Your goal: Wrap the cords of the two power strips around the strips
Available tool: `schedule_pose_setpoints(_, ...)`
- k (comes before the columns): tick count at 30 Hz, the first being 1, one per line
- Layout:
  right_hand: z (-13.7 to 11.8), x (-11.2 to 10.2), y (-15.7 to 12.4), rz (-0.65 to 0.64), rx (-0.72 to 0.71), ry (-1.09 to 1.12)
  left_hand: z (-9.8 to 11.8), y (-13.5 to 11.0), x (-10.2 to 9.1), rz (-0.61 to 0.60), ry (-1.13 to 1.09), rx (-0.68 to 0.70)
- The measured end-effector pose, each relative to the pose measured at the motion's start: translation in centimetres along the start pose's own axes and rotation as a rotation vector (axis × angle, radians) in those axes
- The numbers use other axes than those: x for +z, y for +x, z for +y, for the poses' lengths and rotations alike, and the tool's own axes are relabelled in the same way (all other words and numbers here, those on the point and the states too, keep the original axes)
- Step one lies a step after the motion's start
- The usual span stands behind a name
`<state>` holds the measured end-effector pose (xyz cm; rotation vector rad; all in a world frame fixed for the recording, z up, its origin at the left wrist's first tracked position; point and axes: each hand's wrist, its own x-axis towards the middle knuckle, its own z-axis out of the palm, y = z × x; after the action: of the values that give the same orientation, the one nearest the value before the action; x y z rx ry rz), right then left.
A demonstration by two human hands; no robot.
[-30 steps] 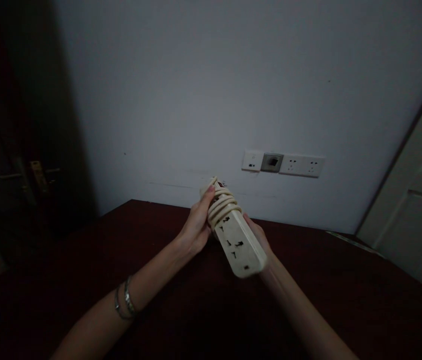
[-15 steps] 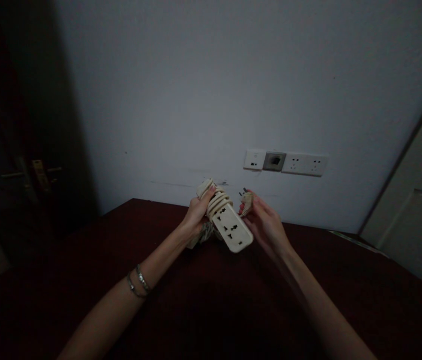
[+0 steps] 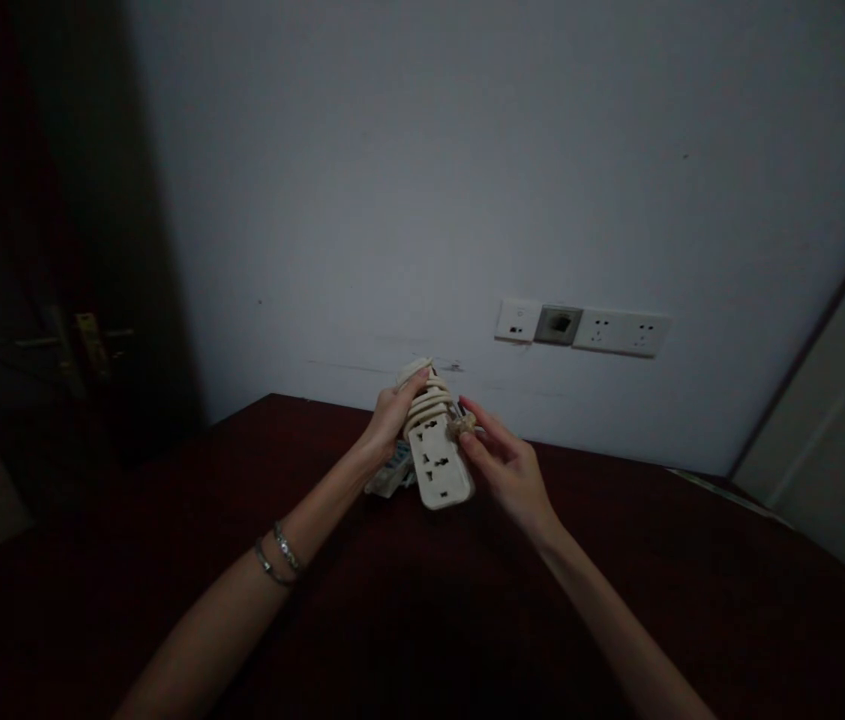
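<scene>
A cream power strip (image 3: 438,462) with its cord wound round the far end (image 3: 429,397) is held up over a dark red table (image 3: 692,590). My left hand (image 3: 390,421) is closed round the wrapped end of the strip. My right hand (image 3: 503,465) pinches the cord's plug (image 3: 462,425) against the strip's right side. Bracelets sit on my left wrist (image 3: 277,556). Something pale lies on the table just below the strip (image 3: 392,478); I cannot make out what it is.
A row of wall sockets (image 3: 583,328) is set in the white wall behind the table. A dark door with a brass handle (image 3: 84,345) stands at the left. A pale door (image 3: 842,440) is at the right edge.
The strip has turned more upright and come slightly left. My right hand, which held the plug apart to the right, has brought it against the strip.
</scene>
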<state>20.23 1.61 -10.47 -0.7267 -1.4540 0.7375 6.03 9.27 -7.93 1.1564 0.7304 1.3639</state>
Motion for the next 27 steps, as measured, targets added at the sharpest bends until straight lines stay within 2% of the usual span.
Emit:
schedule_pose_setpoints(7, -0.3, 0.1, -0.2, -0.022, -0.109, -0.111, 0.6, -0.3, 0.4, 0.015, -0.010, 0.057)
schedule_pose_setpoints(11, 0.4, 0.3, -0.2, 0.007, 0.027, 0.063, 0.6, -0.2, 0.4, 0.046, 0.044, 0.170)
schedule_pose_setpoints(14, 1.4, 1.0, -0.4, 0.137, 0.160, 0.272, 0.4, -0.1, 0.3, 0.083, 0.053, 0.209)
schedule_pose_setpoints(18, 2.3, 2.0, -0.6, 0.294, 0.178, 0.343, 0.3, -0.3, 0.6, 0.110, 0.029, 0.202)
schedule_pose_setpoints(27, 2.4, 3.2, -1.4, 0.269, 0.122, 0.210, 0.3, -0.9, 1.1, 0.108, 0.050, 0.140)
